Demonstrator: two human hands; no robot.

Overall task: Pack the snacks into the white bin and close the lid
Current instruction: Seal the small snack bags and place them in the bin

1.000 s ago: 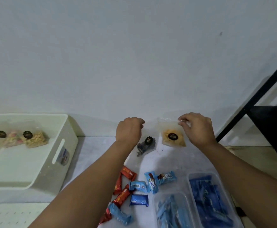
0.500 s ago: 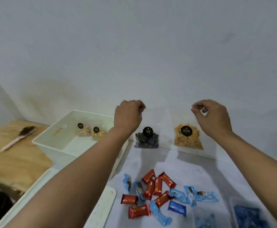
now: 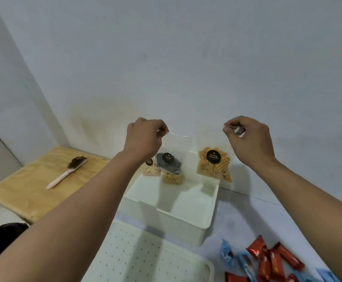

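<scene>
Two clear snack bags are up in the air, one per hand, both over the white bin [image 3: 188, 218]. Left hand [image 3: 143, 137] has its grip pinched shut on the top edge of the dark-snack bag [image 3: 169, 164]; the bag hangs straight below the grip, above the bin's far end. Right hand [image 3: 249, 139] grip is closed on the top corner of the yellow-stick bag [image 3: 213, 166]; that bag hangs below and left of the grip, over the bin's far right rim. Neither bag touches the bin. Inside the bin, at its far end, lie two small bags: a peanut bag [image 3: 172, 178] and a pale mixed-snack bag [image 3: 151, 170], partly hidden behind the hanging dark one. Lid [image 3: 145, 259], white and dotted, lies flat on the worktop [image 3: 247, 218] just in front of the bin. Red and blue wrapped bars [image 3: 271, 261] sit loose on the worktop, right of the bin and nearer the camera. Left of the bin: a wooden board [image 3: 34, 180] with a brush [image 3: 67, 171] on it.
</scene>
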